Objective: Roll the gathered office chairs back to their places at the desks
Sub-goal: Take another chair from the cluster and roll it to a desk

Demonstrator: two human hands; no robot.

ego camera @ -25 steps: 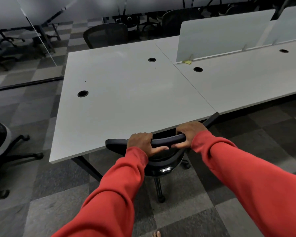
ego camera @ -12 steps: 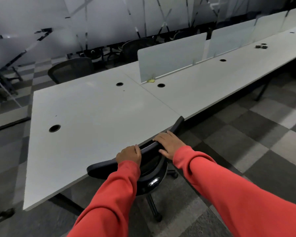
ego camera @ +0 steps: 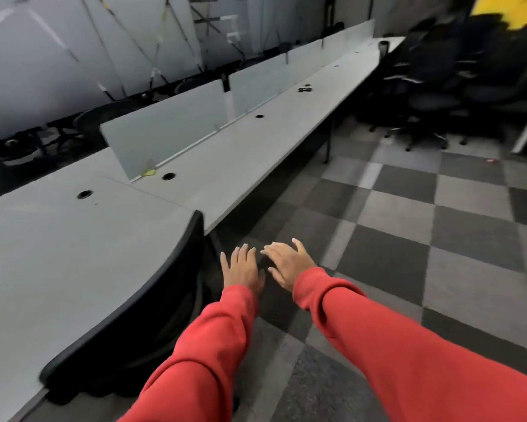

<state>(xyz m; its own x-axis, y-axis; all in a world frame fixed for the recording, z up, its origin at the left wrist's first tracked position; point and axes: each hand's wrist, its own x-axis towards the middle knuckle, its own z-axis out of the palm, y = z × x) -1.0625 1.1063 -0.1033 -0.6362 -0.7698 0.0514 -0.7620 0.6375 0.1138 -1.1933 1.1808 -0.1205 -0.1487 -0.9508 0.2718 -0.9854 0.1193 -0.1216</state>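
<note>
Head view puts the black office chair with the curved backrest (ego camera: 152, 300) just left of the left hand (ego camera: 242, 271), pressed against the long pale-grey desk (ego camera: 73, 254), so it looks parked in its place. Left hand and right hand (ego camera: 289, 264) hover above the floor with fingers (ego camera: 244, 251) spread straight, holding nothing, presumably because this chair needs no further pushing. Far beyond the fingertips, up and to the right, the cluster of dark office chairs (ego camera: 439, 95) waits.

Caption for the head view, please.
Open left hand and right hand hover beside a chair tucked at the desk; gathered chairs wait far right.
</note>
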